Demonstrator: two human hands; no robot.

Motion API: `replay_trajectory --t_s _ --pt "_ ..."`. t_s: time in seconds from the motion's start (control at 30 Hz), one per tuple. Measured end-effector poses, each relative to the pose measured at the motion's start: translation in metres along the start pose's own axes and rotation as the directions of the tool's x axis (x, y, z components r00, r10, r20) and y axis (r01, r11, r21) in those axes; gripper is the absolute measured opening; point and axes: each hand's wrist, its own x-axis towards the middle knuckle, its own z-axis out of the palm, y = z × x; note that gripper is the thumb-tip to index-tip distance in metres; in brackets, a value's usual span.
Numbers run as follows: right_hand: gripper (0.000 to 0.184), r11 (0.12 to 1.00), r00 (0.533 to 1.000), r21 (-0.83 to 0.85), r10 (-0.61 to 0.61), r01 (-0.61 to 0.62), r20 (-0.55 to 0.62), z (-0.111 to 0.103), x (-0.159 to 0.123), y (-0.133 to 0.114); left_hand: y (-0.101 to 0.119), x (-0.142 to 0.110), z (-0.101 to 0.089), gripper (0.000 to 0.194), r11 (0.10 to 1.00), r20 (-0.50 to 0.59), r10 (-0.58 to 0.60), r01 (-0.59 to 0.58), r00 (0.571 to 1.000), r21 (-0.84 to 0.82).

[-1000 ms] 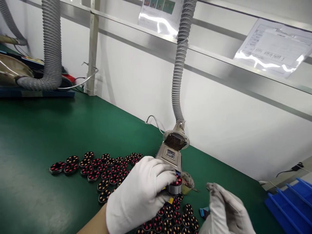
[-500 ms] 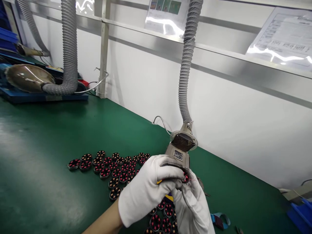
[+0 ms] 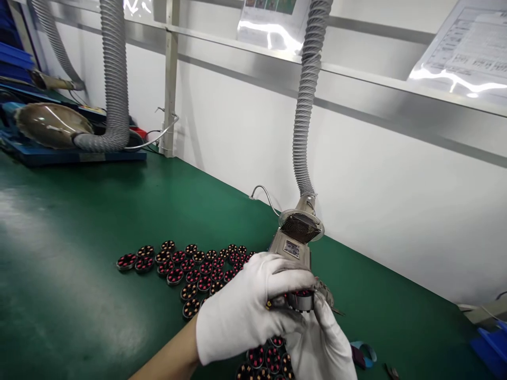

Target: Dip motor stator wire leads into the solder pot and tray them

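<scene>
Both my hands wear white gloves with dark smudges on the fingers. Between them is a round black part [image 3: 303, 302] with a smooth grey rim and red spots on its face, tilted so its side shows. My left hand [image 3: 249, 303] is closed on its left side, fingers curled over the top. A small yellow bit shows between those fingers; its kind is hidden. The fingers of my right hand [image 3: 322, 338] are closed on the part's right side. Just behind stands a grey metal box [image 3: 291, 248] with a fan grille.
Many similar round parts [image 3: 190, 264], with red or beige spots, lie on the green table [image 3: 119, 211]. A grey hose [image 3: 304, 121] joins the fan hood. At right are a blue strap [image 3: 369, 354], a small tool [image 3: 391, 371] and a blue bin [image 3: 491, 343].
The round part has tipped, so its grey rim now faces me, and it stands out more between my hands. The yellow-and-blue thing under my hands is now mostly hidden. The view has shifted slightly.
</scene>
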Motion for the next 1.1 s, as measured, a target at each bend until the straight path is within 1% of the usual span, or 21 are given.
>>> replay_trajectory --t_s 0.07,0.1,0.13,0.2,0.3,0.33,0.37,0.43,0.47,0.5,0.57,0.63,0.73,0.77,0.8,0.83,0.9,0.93,0.97,1.0,1.1 --pt "0.03 0.997 0.999 -0.057 -0.053 0.052 -0.015 0.002 0.002 0.001 -0.002 0.003 0.003 0.028 0.99 -0.091 0.066 -0.076 0.994 -0.116" --pt "0.03 0.994 0.997 -0.085 -0.074 0.072 -0.015 0.003 0.004 0.001 -0.002 0.004 0.003 0.019 0.98 -0.148 0.055 -0.082 0.987 -0.184" --pt "0.031 0.99 0.996 -0.11 -0.087 0.085 -0.012 0.004 0.004 0.001 -0.002 0.004 0.004 0.013 0.966 -0.209 0.019 -0.073 0.978 -0.25" --pt "0.031 0.987 0.996 -0.133 -0.094 0.093 0.003 0.005 0.004 -0.001 0.0 0.003 0.003 0.012 0.924 -0.3 -0.098 -0.026 0.949 -0.383" --pt "0.029 0.994 0.998 -0.095 -0.058 0.061 0.037 0.005 0.003 -0.004 0.003 0.0 -0.002 0.01 0.849 -0.406 -0.276 0.023 0.871 -0.528" --pt "0.029 0.996 0.998 -0.079 -0.046 0.049 0.047 0.005 0.002 -0.005 0.004 0.0 -0.003 0.007 0.839 -0.417 -0.333 0.063 0.846 -0.541" --pt "0.03 0.997 0.998 -0.066 -0.038 0.042 0.056 0.006 0.002 -0.005 0.005 0.0 -0.004 0.003 0.836 -0.397 -0.375 0.122 0.838 -0.535" --pt "0.032 0.997 0.998 -0.063 -0.05 0.053 0.042 0.008 0.003 -0.004 0.006 0.002 -0.003 0.014 0.838 -0.272 -0.392 0.219 0.879 -0.5" --pt "0.033 0.995 0.998 -0.071 -0.065 0.066 0.015 0.009 0.004 -0.003 0.007 0.003 -0.001 0.016 0.838 -0.219 -0.375 0.228 0.901 -0.495" --pt "0.033 0.993 0.997 -0.082 -0.082 0.08 -0.016 0.009 0.004 -0.002 0.008 0.005 0.002 0.014 0.837 -0.204 -0.349 0.207 0.915 -0.506" --pt "0.034 0.992 0.995 -0.096 -0.092 0.087 -0.047 0.01 0.005 0.0 0.008 0.005 0.009 0.004 0.837 -0.277 -0.289 0.101 0.916 -0.538" --pt "0.035 0.995 0.998 -0.075 -0.061 0.06 -0.011 0.007 0.004 0.0 0.008 0.003 0.011 0.008 0.841 -0.364 -0.262 0.027 0.894 -0.54" --pt "0.035 1.0 0.999 0.006 -0.003 0.003 0.054 0.002 0.002 -0.002 0.006 -0.002 0.004 0.007 0.846 -0.473 -0.264 -0.035 0.841 -0.533" --pt "0.033 0.999 0.998 0.04 0.013 -0.016 0.069 0.001 0.001 -0.003 0.005 -0.003 0.001 0.005 0.858 -0.482 -0.27 -0.018 0.833 -0.513" --pt "0.031 0.997 0.996 0.071 0.02 -0.027 0.087 0.0 0.001 -0.003 0.005 -0.004 -0.002 0.003 0.882 -0.457 -0.266 0.024 0.849 -0.47" --pt "0.029 0.995 0.993 0.091 0.028 -0.038 0.113 0.001 0.001 -0.003 0.004 -0.004 -0.003 0.012 0.915 -0.393 -0.249 0.083 0.885 -0.394" --pt "0.03 0.997 0.991 0.08 0.012 -0.023 0.133 0.003 0.002 -0.002 0.002 -0.002 -0.003 0.04 0.971 -0.212 -0.199 0.163 0.957 -0.172" --pt "0.032 0.998 0.992 0.061 -0.007 -0.001 0.126 0.005 0.003 -0.001 0.001 -0.001 -0.001 0.051 0.985 -0.153 -0.168 0.159 0.974 -0.07" --pt "0.033 0.999 0.993 0.043 -0.024 0.02 0.112 0.007 0.004 0.0 -0.002 0.0 0.001 0.055 0.992 -0.131 -0.126 0.127 0.983 0.003" --pt "0.034 0.999 0.995 0.026 -0.038 0.036 0.095 0.008 0.004 0.001 -0.004 0.002 0.003 0.052 0.996 -0.132 -0.074 0.08 0.988 0.037" --pt "0.034 0.998 0.996 -0.018 -0.054 0.056 0.076 0.006 0.007 0.004 -0.009 0.005 0.004 0.034 0.997 -0.168 0.062 -0.068 0.984 -0.032"
